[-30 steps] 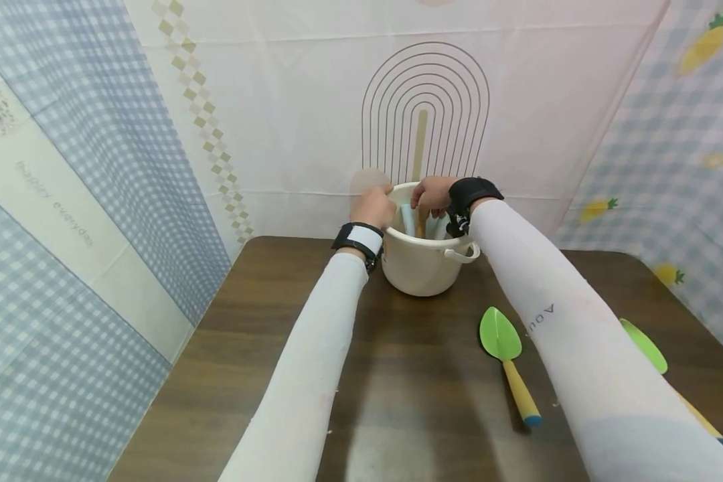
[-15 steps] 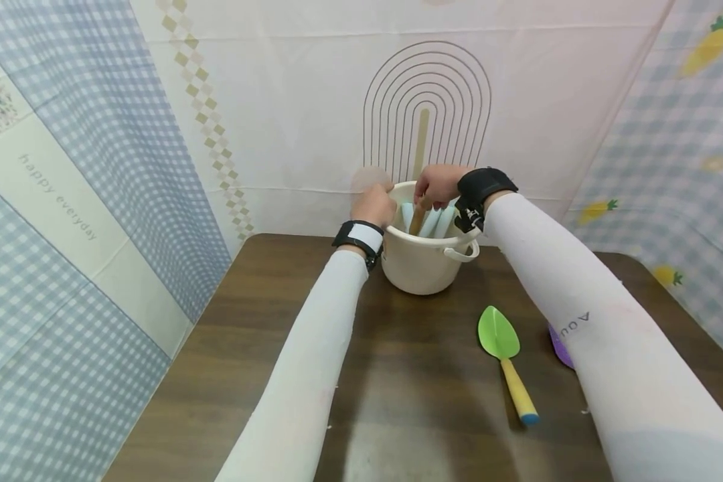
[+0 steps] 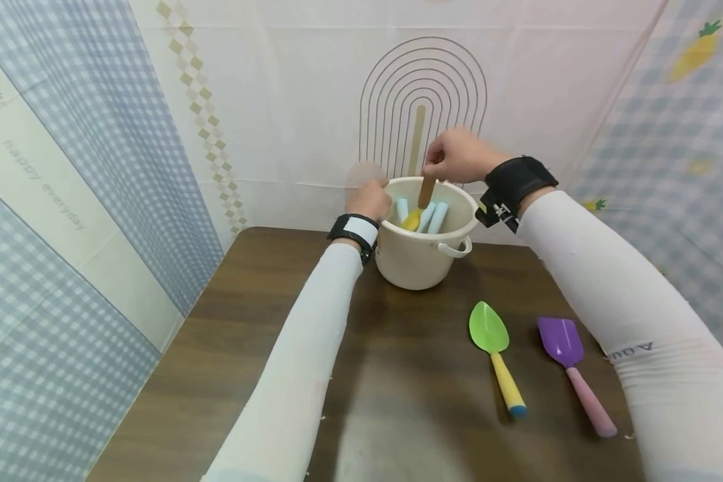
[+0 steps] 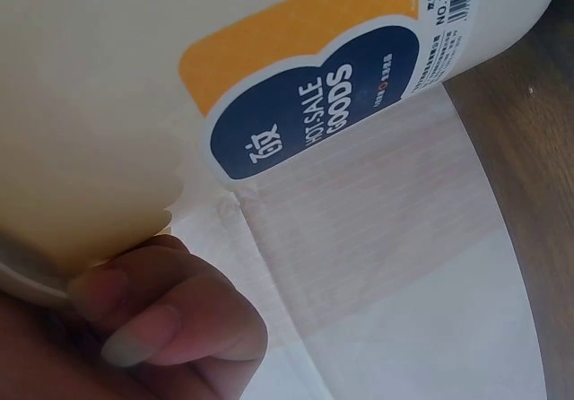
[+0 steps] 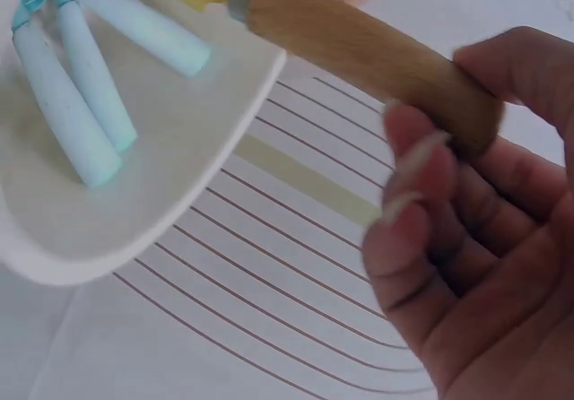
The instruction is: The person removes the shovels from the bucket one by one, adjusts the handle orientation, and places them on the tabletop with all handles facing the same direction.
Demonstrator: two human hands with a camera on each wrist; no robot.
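Observation:
My left hand (image 3: 367, 199) grips the rim of a cream bucket (image 3: 412, 264) at its left side; in the left wrist view its curled fingers (image 4: 197, 306) sit under the edge beside a label. Above the bucket, my right hand (image 3: 460, 155) pinches the end of a brown wooden handle (image 5: 359, 46). That handle belongs to a tool with a yellow head (image 3: 411, 219), which is still inside the bucket; its exact shape is hidden. Several pale blue handles (image 3: 438, 217) stand around it in the bucket, their heads mostly hidden.
A green trowel (image 3: 489, 327) with a yellow handle lies on the brown wooden table (image 3: 265, 294), right of the middle. Beside it lies a purple shovel (image 3: 563, 343) with a pink handle. Behind the bucket hangs a white cloth (image 3: 289, 107); checked cloth (image 3: 54, 201) hangs at the left.
My right hand has risen out of the bucket toward the upper right, drawing the wooden-handled tool up so its yellow head shows. The left hand keeps its hold on the rim.

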